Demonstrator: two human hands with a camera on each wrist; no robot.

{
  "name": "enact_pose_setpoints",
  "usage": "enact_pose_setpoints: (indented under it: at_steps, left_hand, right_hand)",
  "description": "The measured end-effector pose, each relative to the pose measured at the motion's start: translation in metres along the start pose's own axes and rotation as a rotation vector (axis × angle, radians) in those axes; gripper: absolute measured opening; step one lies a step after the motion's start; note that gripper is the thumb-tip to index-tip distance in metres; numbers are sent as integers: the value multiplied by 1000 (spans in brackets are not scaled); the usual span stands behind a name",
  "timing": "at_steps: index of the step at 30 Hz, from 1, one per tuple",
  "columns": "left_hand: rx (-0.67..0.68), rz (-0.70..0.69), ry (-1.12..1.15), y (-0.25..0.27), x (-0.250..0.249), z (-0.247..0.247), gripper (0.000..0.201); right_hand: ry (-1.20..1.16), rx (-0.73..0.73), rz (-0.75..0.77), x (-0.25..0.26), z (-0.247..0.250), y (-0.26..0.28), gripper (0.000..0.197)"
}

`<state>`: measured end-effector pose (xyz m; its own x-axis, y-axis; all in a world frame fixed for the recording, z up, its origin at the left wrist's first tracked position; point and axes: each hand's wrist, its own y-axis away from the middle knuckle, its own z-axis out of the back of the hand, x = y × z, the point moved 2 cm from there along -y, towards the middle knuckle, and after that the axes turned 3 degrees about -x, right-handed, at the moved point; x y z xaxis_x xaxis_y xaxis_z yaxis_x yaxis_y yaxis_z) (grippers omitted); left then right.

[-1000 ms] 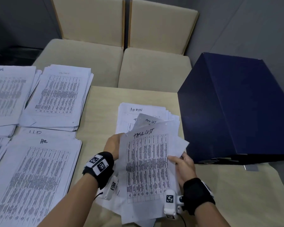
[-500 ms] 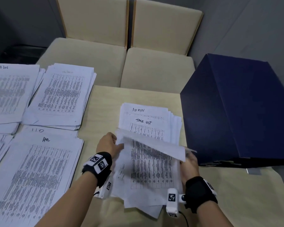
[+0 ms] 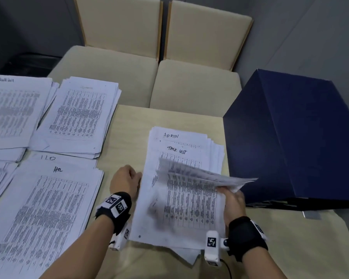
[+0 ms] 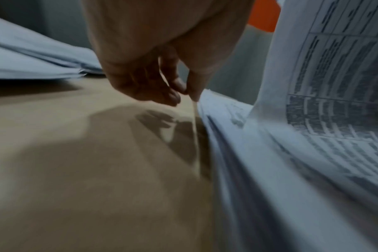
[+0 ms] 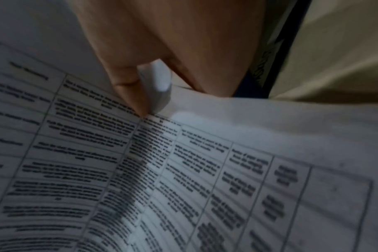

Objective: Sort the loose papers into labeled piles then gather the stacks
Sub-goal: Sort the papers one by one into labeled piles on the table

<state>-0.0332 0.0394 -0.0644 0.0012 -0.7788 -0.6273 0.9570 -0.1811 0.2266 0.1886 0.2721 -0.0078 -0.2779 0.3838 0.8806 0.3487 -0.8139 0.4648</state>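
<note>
The loose pile (image 3: 181, 210) lies mid-table, its top sheets handwritten "ADMIN" and "TASK LIST". My right hand (image 3: 232, 198) pinches a few lifted sheets (image 3: 206, 176) by their right edge; they arch low over the pile. In the right wrist view my thumb (image 5: 138, 97) presses on a curled printed sheet (image 5: 183, 170). My left hand (image 3: 129, 179) sits at the pile's left edge with its fingers curled. The left wrist view shows this hand (image 4: 181, 90) pinching a thin sheet edge beside the pile (image 4: 270, 170).
Sorted piles cover the table's left: one marked "HR" (image 3: 48, 208), one behind it (image 3: 83, 115), one at the far left (image 3: 10, 109). A dark blue box (image 3: 300, 137) stands close to the right of the loose pile. Two beige chairs (image 3: 193, 85) stand behind the table (image 3: 129, 125).
The sheet held upright a second ago has swung down and to the right in my right hand. My left hand let go of it and dropped to the pile's left edge.
</note>
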Motion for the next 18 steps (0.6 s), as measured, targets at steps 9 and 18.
enact_pose_setpoints:
  at_steps: [9,18]
  left_hand:
    - [177,-315,-100,-43,-81,-15,51]
    - [394,-141,-148,-62,-90,-34,12]
  right_hand:
    - [-29,46,68,-7,11,-1,15]
    - [-92,133,-11,-10,17,3,32]
